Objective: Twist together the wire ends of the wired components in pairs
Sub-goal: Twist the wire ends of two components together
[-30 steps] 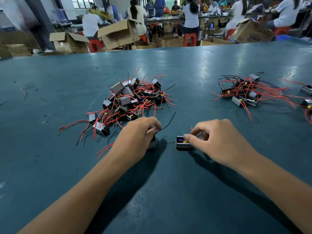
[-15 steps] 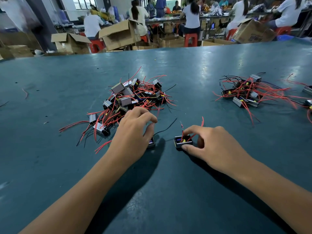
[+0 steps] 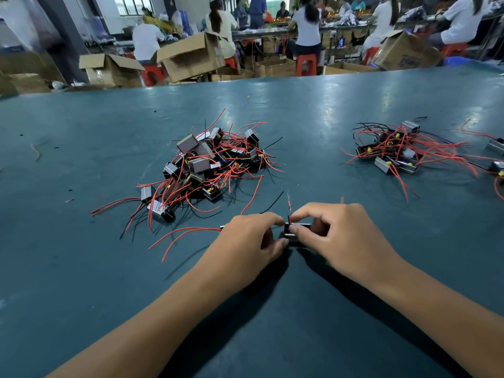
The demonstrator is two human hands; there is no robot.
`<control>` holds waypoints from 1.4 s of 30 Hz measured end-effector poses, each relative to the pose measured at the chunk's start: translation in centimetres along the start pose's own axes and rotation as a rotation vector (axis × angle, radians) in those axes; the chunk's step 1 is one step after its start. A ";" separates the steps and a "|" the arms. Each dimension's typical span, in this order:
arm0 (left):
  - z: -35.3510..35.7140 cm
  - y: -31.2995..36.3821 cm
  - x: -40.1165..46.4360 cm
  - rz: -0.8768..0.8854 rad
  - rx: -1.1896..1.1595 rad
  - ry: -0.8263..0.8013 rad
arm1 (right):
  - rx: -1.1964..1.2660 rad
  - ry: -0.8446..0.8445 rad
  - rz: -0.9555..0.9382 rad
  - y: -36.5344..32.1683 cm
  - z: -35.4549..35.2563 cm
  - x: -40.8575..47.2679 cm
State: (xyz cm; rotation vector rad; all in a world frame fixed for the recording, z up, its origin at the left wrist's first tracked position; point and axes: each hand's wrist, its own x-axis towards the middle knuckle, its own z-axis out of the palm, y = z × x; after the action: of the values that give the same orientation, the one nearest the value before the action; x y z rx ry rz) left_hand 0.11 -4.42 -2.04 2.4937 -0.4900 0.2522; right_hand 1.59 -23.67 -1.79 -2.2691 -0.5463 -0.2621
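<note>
Teal worktable [image 3: 300, 110] in a busy workshop: both hands meet near the front, left hand [image 3: 245, 244] and right hand [image 3: 343, 238] each pinching a small black component [image 3: 296, 232] between them, red wire ends [image 3: 289, 205] sticking up from the fingertips. Big tangled pile of wired components [image 3: 207, 165] sits behind-left, smaller pile [image 3: 395, 154] well off right.

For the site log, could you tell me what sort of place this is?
Probably a factory assembly floor: piles of wired components on a broad teal worktable, open cardboard boxes behind it, and workers seated at benches.
</note>
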 end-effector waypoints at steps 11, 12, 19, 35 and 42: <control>0.1 0.3 0.0 0.053 -0.034 0.031 | -0.021 0.049 -0.001 -0.3 0.1 0.1; 0.1 0.4 0.0 0.054 -0.038 0.046 | -0.003 0.046 0.004 -0.3 0.1 0.0; -0.1 0.4 0.1 -0.029 -0.173 0.057 | 0.095 0.029 0.048 -0.7 -0.2 0.1; 0.3 -0.3 0.2 -0.044 -0.158 -0.052 | 0.035 0.060 0.253 -1.0 -0.3 0.9; 0.2 -0.1 0.1 -0.059 -0.237 -0.047 | 0.249 -0.134 0.258 -0.9 -1.2 0.7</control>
State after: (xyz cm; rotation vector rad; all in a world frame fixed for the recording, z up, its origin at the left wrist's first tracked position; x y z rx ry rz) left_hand 0.22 -4.50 -2.22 2.2824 -0.4376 0.1052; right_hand 1.73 -23.79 -0.17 -2.0936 -0.3279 0.0834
